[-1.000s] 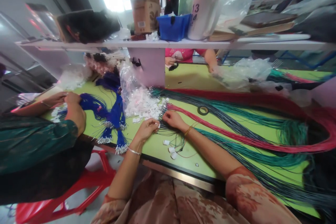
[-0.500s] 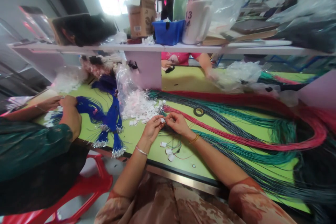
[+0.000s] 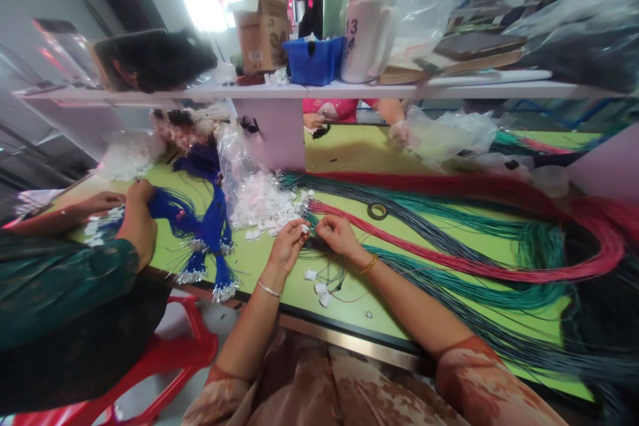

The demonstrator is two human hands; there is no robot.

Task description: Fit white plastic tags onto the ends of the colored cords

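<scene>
My left hand (image 3: 287,244) and my right hand (image 3: 337,235) meet fingertip to fingertip over the green table (image 3: 279,273). Both are pinched closed on a small white tag (image 3: 304,229) and a thin dark cord (image 3: 324,254). A heap of white tags (image 3: 264,203) lies just beyond my left hand. A few loose white tags (image 3: 319,287) rest on the table under my wrists. Long bundles of dark, teal and red cords (image 3: 449,246) stretch from my hands off to the right.
A person in a green sleeve (image 3: 64,279) on my left handles blue cords (image 3: 207,219). Another person's hands (image 3: 399,133) work across the table. A ring of tape (image 3: 377,211) lies among the cords. A shelf (image 3: 349,88) carries a box, a blue bin and a white jug.
My hands have come together from slightly apart and now pinch the tag and cord between them. The person on the left has shifted their hands a little.
</scene>
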